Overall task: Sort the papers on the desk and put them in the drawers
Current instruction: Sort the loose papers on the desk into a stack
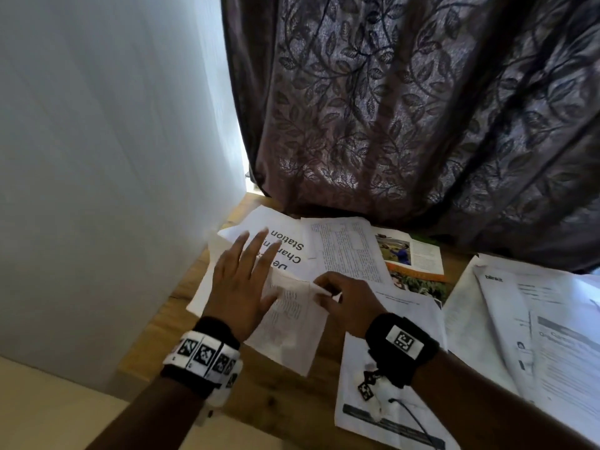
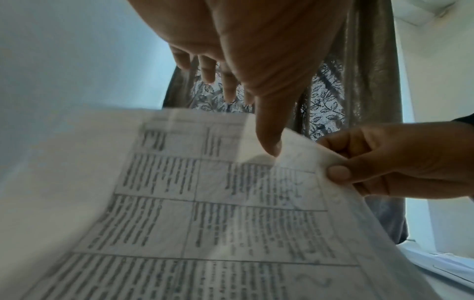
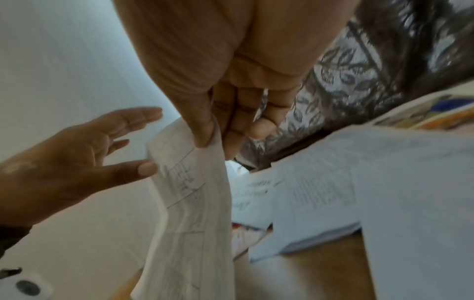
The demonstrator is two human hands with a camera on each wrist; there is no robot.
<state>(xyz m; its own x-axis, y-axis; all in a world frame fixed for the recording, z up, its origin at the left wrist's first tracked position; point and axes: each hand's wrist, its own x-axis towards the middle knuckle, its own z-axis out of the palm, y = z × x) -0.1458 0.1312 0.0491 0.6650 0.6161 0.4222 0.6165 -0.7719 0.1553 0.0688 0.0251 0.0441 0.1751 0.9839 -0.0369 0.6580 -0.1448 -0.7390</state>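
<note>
A thin sheet printed with a table (image 1: 289,323) (image 2: 205,203) (image 3: 189,192) is lifted off the wooden desk (image 1: 152,339). My right hand (image 1: 341,297) (image 2: 379,162) (image 3: 212,132) pinches its top corner between thumb and fingers. My left hand (image 1: 243,280) (image 2: 256,101) (image 3: 84,154) hovers over the sheet with straight, spread fingers; its thumb tip touches the paper's edge. More papers cover the desk: a sheet with large black lettering (image 1: 285,245), a text page (image 1: 347,248), a colour brochure (image 1: 409,254).
A dark leaf-patterned curtain (image 1: 406,108) hangs behind the desk. A pale wall (image 1: 97,157) stands at the left. A stack of printed sheets (image 1: 535,326) lies at the right and another sheet (image 1: 383,401) under my right wrist. No drawer is in view.
</note>
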